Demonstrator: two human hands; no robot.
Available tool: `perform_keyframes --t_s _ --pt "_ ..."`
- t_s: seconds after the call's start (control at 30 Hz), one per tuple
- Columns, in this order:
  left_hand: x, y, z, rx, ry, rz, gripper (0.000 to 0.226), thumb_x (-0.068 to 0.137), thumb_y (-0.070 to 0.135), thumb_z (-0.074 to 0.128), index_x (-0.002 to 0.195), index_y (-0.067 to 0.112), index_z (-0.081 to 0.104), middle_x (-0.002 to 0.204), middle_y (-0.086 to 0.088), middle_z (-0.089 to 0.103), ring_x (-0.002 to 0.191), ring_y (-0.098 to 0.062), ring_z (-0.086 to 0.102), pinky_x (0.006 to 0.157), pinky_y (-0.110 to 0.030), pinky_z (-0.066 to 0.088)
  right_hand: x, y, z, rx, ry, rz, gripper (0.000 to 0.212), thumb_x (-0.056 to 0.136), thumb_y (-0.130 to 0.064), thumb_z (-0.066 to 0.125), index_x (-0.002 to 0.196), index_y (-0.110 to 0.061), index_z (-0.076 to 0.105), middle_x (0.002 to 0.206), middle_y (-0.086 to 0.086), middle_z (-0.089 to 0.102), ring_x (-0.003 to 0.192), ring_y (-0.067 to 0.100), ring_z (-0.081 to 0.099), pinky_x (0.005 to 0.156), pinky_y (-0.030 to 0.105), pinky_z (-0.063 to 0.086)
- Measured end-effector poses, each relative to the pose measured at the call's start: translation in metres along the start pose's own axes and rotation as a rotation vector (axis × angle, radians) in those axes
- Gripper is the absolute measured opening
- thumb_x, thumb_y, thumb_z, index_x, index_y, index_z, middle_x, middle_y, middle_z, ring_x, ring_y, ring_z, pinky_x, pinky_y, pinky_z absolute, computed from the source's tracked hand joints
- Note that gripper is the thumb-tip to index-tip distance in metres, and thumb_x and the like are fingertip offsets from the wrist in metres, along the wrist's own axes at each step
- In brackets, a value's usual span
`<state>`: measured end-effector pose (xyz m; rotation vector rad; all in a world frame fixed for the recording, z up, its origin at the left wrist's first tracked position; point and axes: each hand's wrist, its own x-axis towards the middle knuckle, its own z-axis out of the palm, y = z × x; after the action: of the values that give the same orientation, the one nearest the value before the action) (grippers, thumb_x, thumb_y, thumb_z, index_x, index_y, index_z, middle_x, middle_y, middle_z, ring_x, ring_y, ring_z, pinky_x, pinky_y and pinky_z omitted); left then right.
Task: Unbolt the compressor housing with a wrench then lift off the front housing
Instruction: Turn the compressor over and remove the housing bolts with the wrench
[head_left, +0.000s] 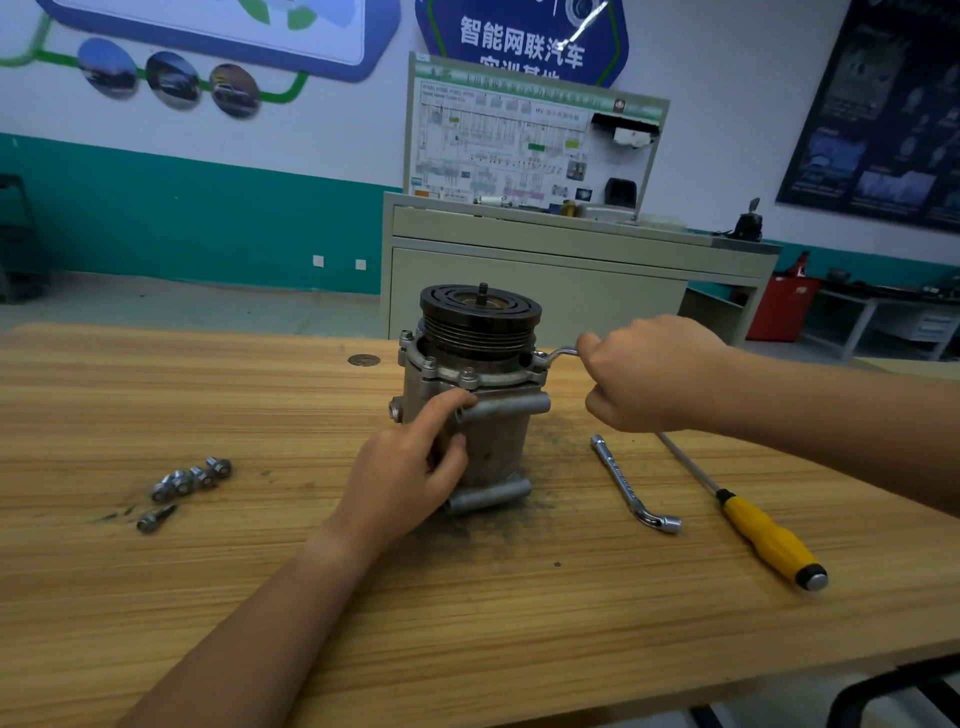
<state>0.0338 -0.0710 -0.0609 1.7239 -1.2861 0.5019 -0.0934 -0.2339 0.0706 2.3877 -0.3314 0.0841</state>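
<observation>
A grey metal compressor (493, 436) stands upright on the wooden table (467, 597), its black grooved pulley (480, 317) on top. Bolts (470, 375) sit in the flange of the front housing below the pulley. My left hand (410, 478) grips the compressor body from the near side, index finger stretched along an upper lug. My right hand (644, 374) holds the handle of a silver wrench (556, 355), whose ring end sits on a bolt at the flange's right side.
Several loose bolts (189, 480) lie on the table at the left. An L-shaped socket wrench (631, 486) and a yellow-handled screwdriver (763, 535) lie to the right of the compressor. Dark grime surrounds the compressor base. A beige cabinet (545, 280) stands behind the table.
</observation>
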Motion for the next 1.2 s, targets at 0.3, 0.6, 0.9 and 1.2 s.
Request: perform_keyframes --t_s 0.3,0.6,0.9,1.2 --pt "0.002 -0.002 -0.002 0.033 -0.005 0.014 0.035 0.085 0.020 0.053 0.119 0.017 0.058 0.055 0.003 0.055 0.042 -0.008 0.045 0.037 -0.032 0.042 0.044 0.020 0.028 0.012 0.064 -0.020 0.030 0.093 -0.005 0.040 0.122 -0.013 0.042 0.077 0.000 0.048 0.061 0.014 0.044 0.051 0.025 0.035" --pt "0.002 0.000 -0.002 0.043 -0.005 0.005 0.035 0.085 0.021 0.053 0.119 0.017 0.058 0.057 0.009 0.051 0.042 -0.003 0.040 0.040 -0.024 0.038 0.043 0.015 0.030 0.345 0.292 0.168 0.024 0.098 -0.015 0.038 0.120 -0.010 0.048 0.094 0.009 0.062 0.084 0.026 0.058 0.075 0.035 0.047" --pt "0.001 0.004 -0.003 0.052 0.018 -0.023 0.036 0.083 0.021 0.052 0.118 0.016 0.059 0.056 0.010 0.045 0.050 -0.011 0.043 0.046 -0.024 0.032 -0.027 -0.007 0.002 0.211 0.145 0.227 0.027 0.099 -0.019 0.038 0.126 -0.021 0.038 0.060 -0.003 0.037 0.048 0.008 0.034 0.040 0.021 0.020" --pt "0.001 0.006 -0.003 0.057 0.023 -0.016 0.034 0.083 0.020 0.053 0.116 0.016 0.060 0.052 0.009 0.048 0.045 -0.010 0.043 0.039 -0.024 0.035 -0.012 -0.020 -0.007 0.082 0.029 0.180 0.026 0.092 -0.006 0.043 0.116 -0.013 0.049 0.060 -0.001 0.031 0.048 0.012 0.028 0.048 0.025 0.033"
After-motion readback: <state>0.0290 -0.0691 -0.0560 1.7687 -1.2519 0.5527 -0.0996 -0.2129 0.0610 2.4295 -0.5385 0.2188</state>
